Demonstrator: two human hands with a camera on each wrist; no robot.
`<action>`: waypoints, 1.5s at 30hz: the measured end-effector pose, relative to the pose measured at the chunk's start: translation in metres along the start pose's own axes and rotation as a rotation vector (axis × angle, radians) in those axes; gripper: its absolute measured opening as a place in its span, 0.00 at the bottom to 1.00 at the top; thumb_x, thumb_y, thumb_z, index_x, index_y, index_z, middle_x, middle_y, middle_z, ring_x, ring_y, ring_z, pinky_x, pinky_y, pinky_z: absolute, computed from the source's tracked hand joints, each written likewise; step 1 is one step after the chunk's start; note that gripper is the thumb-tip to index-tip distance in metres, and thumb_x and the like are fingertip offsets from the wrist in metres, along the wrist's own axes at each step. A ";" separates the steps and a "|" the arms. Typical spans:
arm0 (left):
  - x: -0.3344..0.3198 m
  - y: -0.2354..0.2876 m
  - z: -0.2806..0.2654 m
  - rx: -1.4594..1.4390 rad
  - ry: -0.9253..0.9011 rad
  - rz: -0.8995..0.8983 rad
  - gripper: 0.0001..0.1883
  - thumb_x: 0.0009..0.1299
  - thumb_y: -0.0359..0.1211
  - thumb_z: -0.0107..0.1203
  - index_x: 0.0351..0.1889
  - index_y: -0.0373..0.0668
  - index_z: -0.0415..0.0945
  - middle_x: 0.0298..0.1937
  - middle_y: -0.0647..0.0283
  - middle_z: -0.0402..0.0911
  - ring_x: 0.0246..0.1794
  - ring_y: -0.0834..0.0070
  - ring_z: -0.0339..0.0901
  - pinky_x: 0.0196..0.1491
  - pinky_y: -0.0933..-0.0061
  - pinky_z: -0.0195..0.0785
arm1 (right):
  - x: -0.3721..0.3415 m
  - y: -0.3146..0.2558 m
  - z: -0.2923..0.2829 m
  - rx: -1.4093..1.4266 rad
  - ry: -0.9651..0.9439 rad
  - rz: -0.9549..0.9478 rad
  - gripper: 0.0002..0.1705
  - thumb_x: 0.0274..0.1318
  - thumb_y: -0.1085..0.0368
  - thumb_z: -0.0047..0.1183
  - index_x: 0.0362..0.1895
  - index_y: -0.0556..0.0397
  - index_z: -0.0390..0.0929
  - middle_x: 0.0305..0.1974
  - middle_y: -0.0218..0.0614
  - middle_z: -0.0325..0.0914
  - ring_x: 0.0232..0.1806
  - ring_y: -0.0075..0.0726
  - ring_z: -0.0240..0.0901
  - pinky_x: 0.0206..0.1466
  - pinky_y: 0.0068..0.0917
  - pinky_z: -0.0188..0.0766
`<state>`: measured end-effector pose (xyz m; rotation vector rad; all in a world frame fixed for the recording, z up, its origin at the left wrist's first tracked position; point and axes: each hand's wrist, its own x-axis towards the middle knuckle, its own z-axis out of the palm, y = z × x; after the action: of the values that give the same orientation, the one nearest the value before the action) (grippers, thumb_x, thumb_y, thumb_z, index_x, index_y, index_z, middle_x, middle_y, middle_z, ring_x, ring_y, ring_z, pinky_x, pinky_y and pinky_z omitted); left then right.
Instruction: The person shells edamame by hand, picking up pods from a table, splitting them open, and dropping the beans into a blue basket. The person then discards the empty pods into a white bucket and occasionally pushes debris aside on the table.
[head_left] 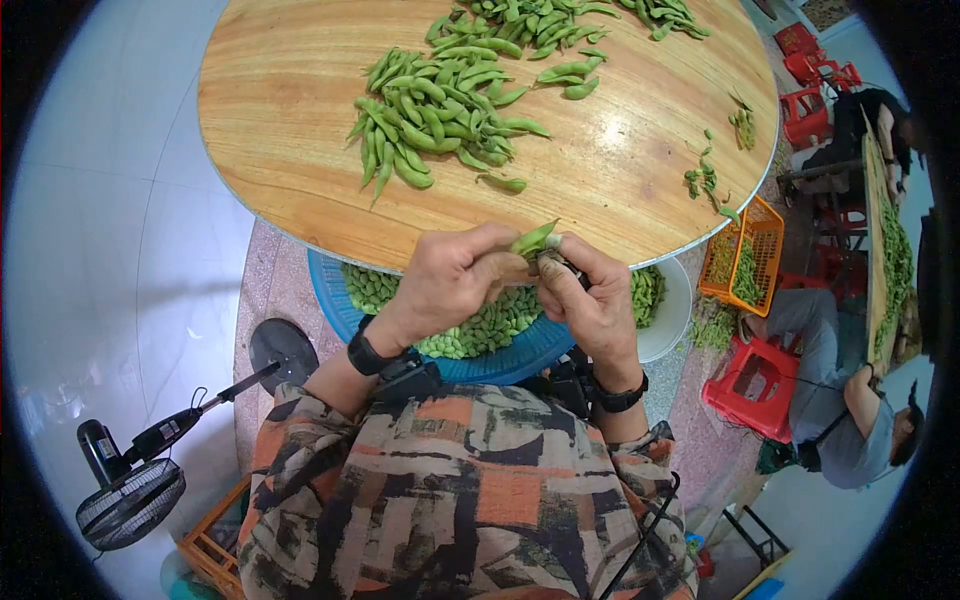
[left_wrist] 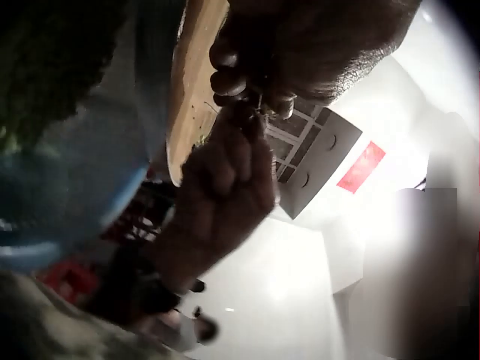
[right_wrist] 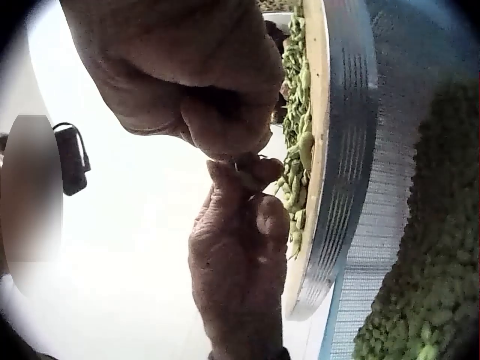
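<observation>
In the head view a green soybean pod [head_left: 535, 238] stands out between the two hands, just over the near edge of the round wooden table [head_left: 330, 190]. The thumb and bent fingers of my left hand [head_left: 450, 275] pinch it. From the other side, the thumb and index finger of my right hand [head_left: 595, 300] pinch its end; something small and dark shows beside that thumb. Below the hands, a blue basket [head_left: 550, 350] holds shelled green beans [head_left: 475, 335]. Both wrist views are dark, and the fingers there hide most of the pod.
A large heap of pods [head_left: 430, 115] lies on the table, with more pods [head_left: 530, 20] behind. Stem scraps [head_left: 705, 180] lie at the right. A white bucket [head_left: 678, 320] stands beside the basket. An orange crate [head_left: 765, 250], red stool [head_left: 755, 390] and fan [head_left: 130, 500] stand around.
</observation>
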<state>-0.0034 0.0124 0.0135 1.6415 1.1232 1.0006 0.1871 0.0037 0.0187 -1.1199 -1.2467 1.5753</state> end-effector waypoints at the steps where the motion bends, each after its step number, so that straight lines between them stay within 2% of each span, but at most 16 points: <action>1: 0.001 0.001 -0.005 -0.339 -0.146 -0.304 0.07 0.71 0.27 0.57 0.44 0.34 0.78 0.32 0.62 0.84 0.22 0.81 0.79 0.23 0.80 0.68 | 0.000 -0.001 -0.003 0.167 -0.048 0.095 0.10 0.64 0.74 0.50 0.47 0.62 0.79 0.26 0.25 0.69 0.23 0.14 0.64 0.24 0.16 0.60; 5: 0.001 -0.002 -0.015 -0.612 -0.235 -0.480 0.07 0.72 0.27 0.54 0.44 0.35 0.80 0.33 0.64 0.84 0.19 0.85 0.76 0.20 0.84 0.64 | 0.000 0.000 -0.016 0.262 -0.167 0.200 0.11 0.66 0.72 0.48 0.49 0.61 0.79 0.26 0.22 0.69 0.22 0.13 0.63 0.23 0.15 0.58; 7: 0.001 0.000 -0.013 -0.593 -0.228 -0.520 0.06 0.72 0.27 0.55 0.41 0.35 0.81 0.30 0.64 0.84 0.18 0.86 0.75 0.19 0.85 0.64 | -0.001 -0.004 -0.015 -0.015 -0.138 0.122 0.12 0.65 0.72 0.50 0.50 0.60 0.79 0.25 0.22 0.70 0.22 0.13 0.63 0.23 0.15 0.59; 8: 0.000 0.000 -0.011 -0.595 -0.228 -0.521 0.06 0.72 0.27 0.55 0.41 0.35 0.81 0.30 0.64 0.84 0.18 0.86 0.75 0.19 0.85 0.64 | -0.001 -0.002 -0.014 -0.016 -0.137 0.123 0.12 0.65 0.72 0.50 0.50 0.60 0.79 0.25 0.22 0.70 0.22 0.13 0.63 0.23 0.15 0.59; 10: -0.002 0.001 -0.005 -0.464 -0.174 -0.460 0.06 0.72 0.28 0.55 0.39 0.34 0.81 0.28 0.65 0.83 0.18 0.86 0.74 0.19 0.85 0.63 | 0.002 0.005 -0.009 -0.321 0.115 -0.193 0.12 0.64 0.71 0.54 0.50 0.59 0.80 0.25 0.22 0.72 0.23 0.12 0.63 0.23 0.14 0.59; 11: -0.003 0.002 -0.002 -0.465 -0.176 -0.460 0.06 0.72 0.28 0.55 0.39 0.34 0.81 0.28 0.65 0.83 0.18 0.86 0.74 0.19 0.85 0.63 | 0.003 -0.001 -0.006 -0.322 0.117 -0.192 0.12 0.64 0.71 0.54 0.50 0.59 0.80 0.25 0.22 0.72 0.23 0.12 0.63 0.23 0.14 0.59; 13: -0.006 0.004 0.003 -0.400 -0.144 -0.431 0.06 0.73 0.28 0.56 0.38 0.34 0.81 0.26 0.65 0.82 0.18 0.85 0.75 0.19 0.84 0.63 | 0.003 -0.017 0.000 -0.009 0.109 0.089 0.12 0.62 0.70 0.57 0.50 0.59 0.80 0.26 0.24 0.74 0.24 0.12 0.65 0.24 0.13 0.61; 16: -0.011 0.001 0.011 -0.245 -0.076 -0.316 0.06 0.72 0.27 0.57 0.39 0.33 0.80 0.24 0.67 0.79 0.18 0.85 0.74 0.19 0.84 0.62 | 0.009 0.000 -0.001 0.145 0.056 0.121 0.13 0.61 0.69 0.59 0.49 0.59 0.80 0.27 0.24 0.75 0.24 0.12 0.66 0.25 0.13 0.61; 20: -0.009 0.003 0.010 -0.125 -0.081 -0.187 0.05 0.70 0.26 0.59 0.40 0.33 0.80 0.23 0.69 0.77 0.18 0.86 0.73 0.20 0.83 0.62 | 0.009 0.008 0.007 0.081 0.135 0.045 0.13 0.61 0.69 0.60 0.49 0.58 0.80 0.27 0.23 0.75 0.24 0.12 0.65 0.25 0.13 0.62; 23: -0.008 0.002 0.005 0.007 -0.147 -0.126 0.06 0.69 0.26 0.59 0.41 0.33 0.80 0.23 0.69 0.78 0.19 0.87 0.72 0.21 0.84 0.61 | 0.010 0.010 0.008 -0.140 0.140 -0.108 0.13 0.60 0.70 0.60 0.49 0.58 0.81 0.26 0.23 0.75 0.25 0.12 0.66 0.26 0.13 0.62; 25: -0.008 0.003 0.004 -0.316 -0.211 -0.395 0.05 0.69 0.26 0.60 0.41 0.34 0.80 0.24 0.68 0.78 0.18 0.87 0.72 0.20 0.84 0.62 | 0.007 0.003 0.007 -0.046 0.087 -0.016 0.12 0.59 0.70 0.61 0.48 0.57 0.81 0.27 0.24 0.75 0.23 0.13 0.66 0.24 0.14 0.61; 31: -0.011 0.006 0.003 -0.537 -0.202 -0.479 0.06 0.72 0.29 0.59 0.36 0.36 0.82 0.24 0.67 0.79 0.17 0.87 0.72 0.19 0.84 0.61 | 0.009 0.015 0.000 0.306 0.003 0.078 0.13 0.61 0.71 0.58 0.50 0.60 0.80 0.25 0.27 0.75 0.19 0.15 0.65 0.19 0.15 0.59; 38: -0.009 0.001 -0.002 -0.672 -0.265 -0.536 0.13 0.77 0.37 0.53 0.38 0.36 0.80 0.25 0.67 0.79 0.17 0.87 0.72 0.19 0.86 0.61 | 0.013 0.017 -0.001 0.431 0.022 0.136 0.13 0.64 0.72 0.55 0.51 0.64 0.78 0.24 0.29 0.75 0.19 0.16 0.65 0.19 0.15 0.60; 41: -0.004 0.003 -0.001 -0.605 -0.298 -0.562 0.16 0.78 0.41 0.51 0.42 0.35 0.78 0.27 0.68 0.79 0.18 0.87 0.73 0.19 0.86 0.61 | 0.013 0.012 -0.002 0.265 0.033 0.058 0.10 0.63 0.74 0.54 0.47 0.64 0.80 0.26 0.30 0.75 0.20 0.16 0.66 0.20 0.16 0.61; 43: -0.003 -0.002 0.001 -0.566 -0.269 -0.531 0.16 0.78 0.41 0.51 0.43 0.35 0.78 0.28 0.69 0.78 0.19 0.87 0.73 0.21 0.86 0.62 | 0.013 0.009 -0.001 -0.050 0.083 -0.153 0.08 0.62 0.75 0.54 0.45 0.63 0.81 0.30 0.30 0.75 0.21 0.16 0.68 0.22 0.16 0.64; 45: -0.001 0.000 0.000 -0.574 -0.267 -0.535 0.16 0.78 0.41 0.51 0.42 0.35 0.78 0.28 0.69 0.77 0.20 0.87 0.74 0.21 0.86 0.63 | 0.010 0.003 0.003 -0.073 0.089 -0.178 0.08 0.61 0.75 0.54 0.44 0.63 0.81 0.31 0.30 0.74 0.21 0.16 0.68 0.23 0.16 0.65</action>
<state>-0.0032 0.0118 0.0133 0.9101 0.9098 0.6433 0.1810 0.0120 0.0147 -1.0816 -1.3151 1.3436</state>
